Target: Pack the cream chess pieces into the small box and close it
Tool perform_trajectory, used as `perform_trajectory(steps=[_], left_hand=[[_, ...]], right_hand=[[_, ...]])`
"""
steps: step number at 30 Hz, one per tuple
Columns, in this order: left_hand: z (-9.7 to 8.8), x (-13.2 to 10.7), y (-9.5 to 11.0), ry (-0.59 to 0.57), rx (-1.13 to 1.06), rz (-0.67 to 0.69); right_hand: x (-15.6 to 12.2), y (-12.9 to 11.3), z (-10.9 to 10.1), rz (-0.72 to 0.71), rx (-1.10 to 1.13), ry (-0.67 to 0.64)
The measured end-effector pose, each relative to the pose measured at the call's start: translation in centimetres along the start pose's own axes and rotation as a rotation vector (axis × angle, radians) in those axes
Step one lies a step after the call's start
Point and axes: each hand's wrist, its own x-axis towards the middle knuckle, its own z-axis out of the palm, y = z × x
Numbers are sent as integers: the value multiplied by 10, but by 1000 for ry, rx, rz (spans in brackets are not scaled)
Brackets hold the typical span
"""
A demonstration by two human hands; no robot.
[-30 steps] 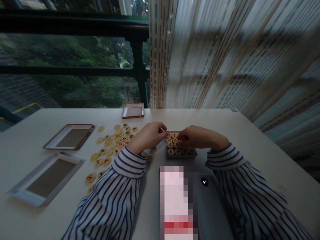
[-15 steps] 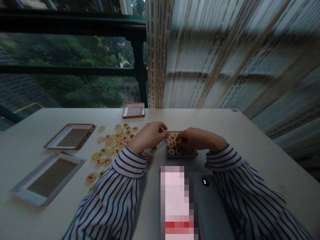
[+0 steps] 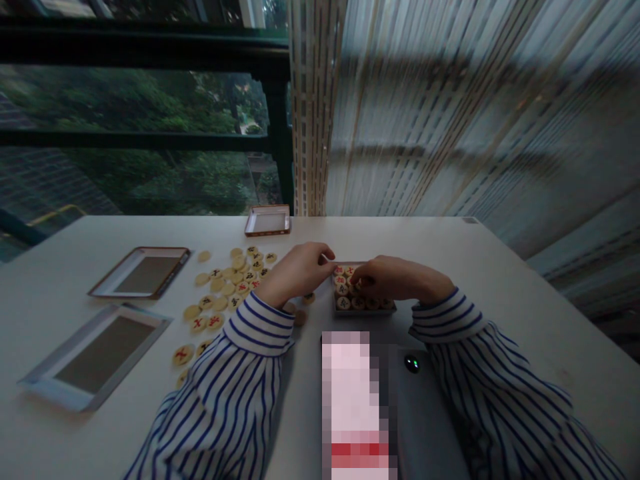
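Observation:
A small tray [image 3: 364, 311] filled with round wooden game pieces [image 3: 343, 303] marked in red and black sits on the white table [image 3: 500, 280] in front of me. My left hand [image 3: 297, 272] rests at the tray's left rim, fingers curled with thumb and forefinger pinched near the edge. My right hand [image 3: 393, 279] lies over the tray's middle and right, fingers bent onto the pieces; what the fingertips grip is hidden. Both arms wear blue-striped sleeves.
Loose pieces [image 3: 225, 287] lie scattered left of my left hand. Two flat box halves [image 3: 140, 272] [image 3: 95, 355] sit at the left, a small lid [image 3: 267, 221] at the back. A dark device with a green light [image 3: 412, 363] lies near me. Curtain and window stand behind.
My right hand has crept slightly left over the tray, covering more pieces. My left hand stays at the rim. The light on the device now shows green.

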Motion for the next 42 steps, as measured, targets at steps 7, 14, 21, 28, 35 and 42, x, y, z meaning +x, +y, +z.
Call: perform_trajectory(steps=[7, 14, 21, 28, 35, 42], left_hand=[[0, 0, -1, -6, -3, 3], [0, 1, -3, 3, -22, 8], [-8, -1, -1, 169, -31, 34], [-20, -4, 4, 323, -115, 76], [-30, -11, 9, 405, -115, 99], [-34, -19, 19, 484, -167, 115]], right_hand=[[-2, -7, -4, 26, -12, -8], [-6, 6, -4, 7, 10, 89], [-13, -1, -20, 140, -69, 492], [-18, -16, -26, 101, 30, 791], [-18, -23, -26, 28, 113, 838], [-20, -27, -27, -20, 196, 924]])
